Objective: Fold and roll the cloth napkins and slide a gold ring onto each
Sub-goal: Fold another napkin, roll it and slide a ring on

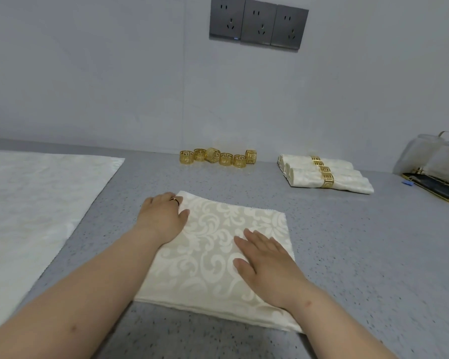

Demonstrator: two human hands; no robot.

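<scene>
R hand (265, 265) is lying flat on the folded napkin (213, 244), fingers (254, 239) straight and close together, pointing toward the far-left, palm pressing the cloth's near-right part; holding nothing. L hand (163, 216) is resting over the napkin's left edge near its far-left corner, fingers (166, 198) lightly bent w/ tips out of sight past the knuckles, thumb lying on top of the cloth; not pinching as far as can be seen. A thin band (175, 200) is sitting on one L finger. Both forearms are reaching in from the bottom edge. The folded napkin, cream w/ a pale scroll pattern, is lying as a squarish multi-layer pad in the middle of the grey speckled desk (360, 242), layers showing along the near edge. Further back, six loose gold rings (218, 158) are sitting in a rough row near the wall (88, 73), most touching each other. To their right, well apart, three rolled napkins (347, 177) are lying side by side, touching, each w/ a gold ring round its middle. At far left a flat cloth (36, 198) of the same cream fabric is lying spread out on the desk. At far right a clear container (436, 156) is standing on a dark tray (436, 187) w/ gold trim. Up on the wall, three grey sockets (258, 23) are sitting in a row.
</scene>
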